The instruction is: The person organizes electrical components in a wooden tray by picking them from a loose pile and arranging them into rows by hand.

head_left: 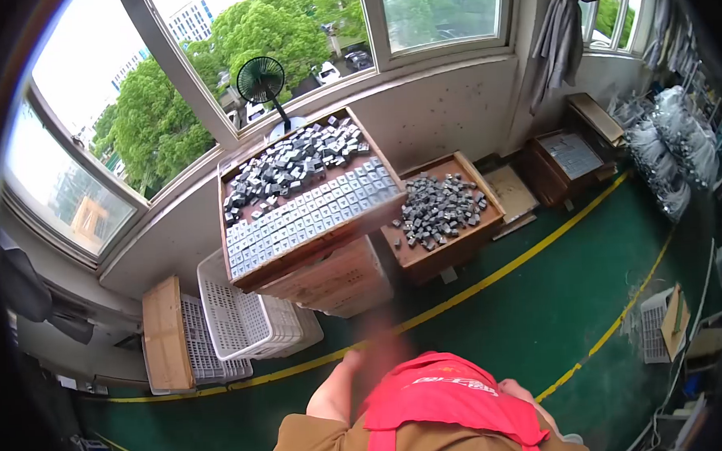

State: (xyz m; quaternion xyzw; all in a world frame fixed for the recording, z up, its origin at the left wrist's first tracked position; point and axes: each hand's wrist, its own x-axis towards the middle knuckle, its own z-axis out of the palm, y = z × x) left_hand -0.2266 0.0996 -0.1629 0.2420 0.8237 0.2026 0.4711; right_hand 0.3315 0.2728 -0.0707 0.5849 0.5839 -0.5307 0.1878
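Ideally, a light fingertip touch and square alignment would keep the rows of small blocks [308, 216] neat in the wooden tray [329, 242] below the window [440, 16], while a worker's left hand [382, 341] shows only as a blur beside a red apron [440, 387], its grip impossible to tell, and the right hand is out of sight. Pale-faced with dark markings, the close-set blocks line the tray's near side, a jumbled black-and-silver heap [294, 168] lies behind them, and loose dark blocks [441, 210] fill a lower tray [458, 241] to the right.
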